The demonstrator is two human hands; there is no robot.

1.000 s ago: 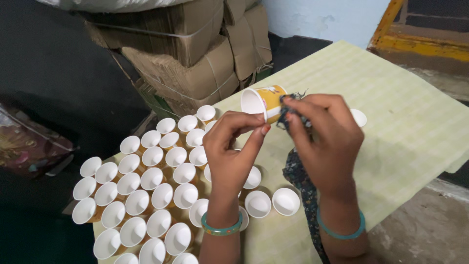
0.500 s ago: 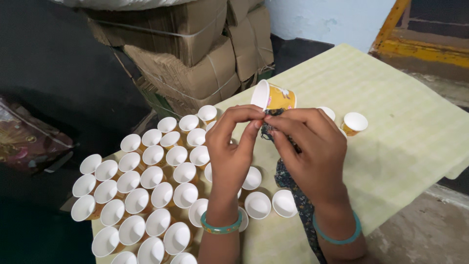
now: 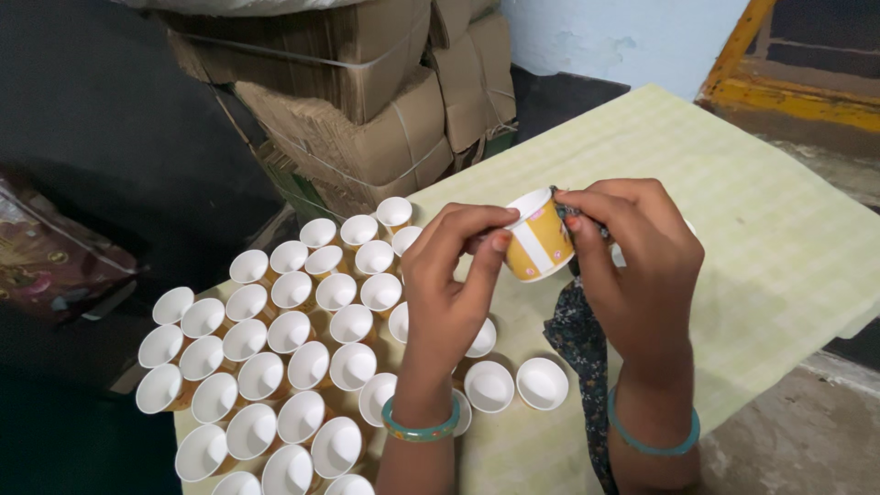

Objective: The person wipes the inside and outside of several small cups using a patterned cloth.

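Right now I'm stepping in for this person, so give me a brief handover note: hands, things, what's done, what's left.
Left hand: fingers pinch the yellow paper cup, tipped sideways.
Right hand: grips the cup's far side together with a dark patterned cloth hanging down.
Done: many white-lined cups stand open-end up in rows on the pale checked sheet.
Left: the held cup is not yet set down.

Rows of empty white-lined paper cups [image 3: 275, 367] stand close together on a pale green checked cloth [image 3: 779, 238]. Behind them, stacked, strapped cardboard boxes [image 3: 367, 110]. A patterned bag [image 3: 55, 261] lies at left.
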